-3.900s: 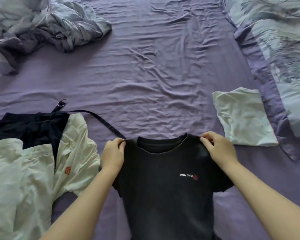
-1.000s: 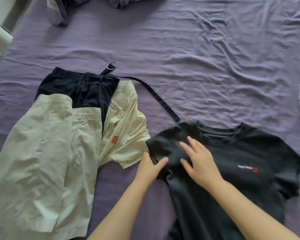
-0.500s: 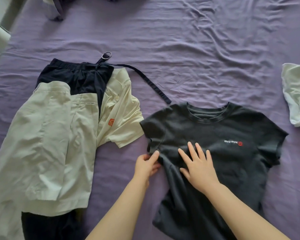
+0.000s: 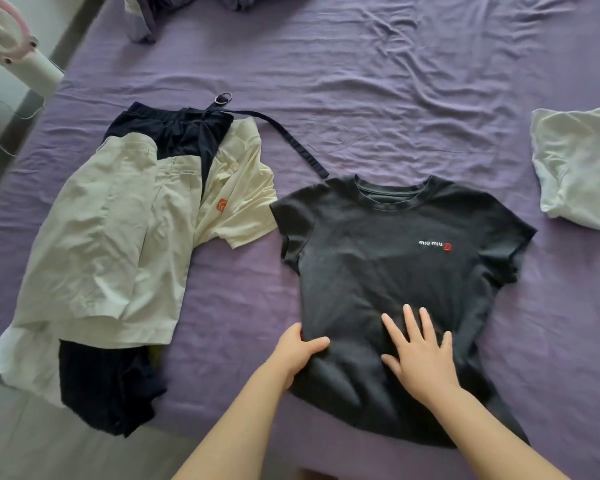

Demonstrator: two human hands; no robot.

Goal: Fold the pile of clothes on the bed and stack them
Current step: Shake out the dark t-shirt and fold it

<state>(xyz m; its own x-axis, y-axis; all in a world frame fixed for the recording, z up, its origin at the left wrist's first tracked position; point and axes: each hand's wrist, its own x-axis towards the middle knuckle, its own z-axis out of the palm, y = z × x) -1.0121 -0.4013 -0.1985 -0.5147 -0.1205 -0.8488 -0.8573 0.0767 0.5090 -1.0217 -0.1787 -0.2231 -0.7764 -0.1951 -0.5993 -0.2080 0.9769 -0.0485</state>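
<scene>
At the far left, past the bed's left edge, a white and pink handheld fan (image 4: 11,39) stood off the purple sheet (image 4: 361,98). Near the left edge lay the unfolded pile (image 4: 125,244): cream shorts over a cream polo shirt with an orange logo, dark navy garments showing above and below them, and a dark belt strap (image 4: 291,140) trailing toward the middle of the bed. Just right of the pile, by the near edge, the black T-shirt (image 4: 395,258) lay face up with its collar away from the person and both sleeves spread. A few seconds earlier it had been held up by the shoulders; since then it had been laid down, and the hands had worked from the left sleeve down toward the hem. The left hand (image 4: 300,351) gripped the shirt's left side edge, thumb on top of the cloth and fingers tucked beneath it. The right hand (image 4: 418,355) lay flat on the lower front, fingers spread, pressing the fabric down. That suggested smoothing was nearly done and the first lengthwise fold was about to begin. Near the right edge sat one folded white garment (image 4: 579,168), the start of the stack.
</scene>
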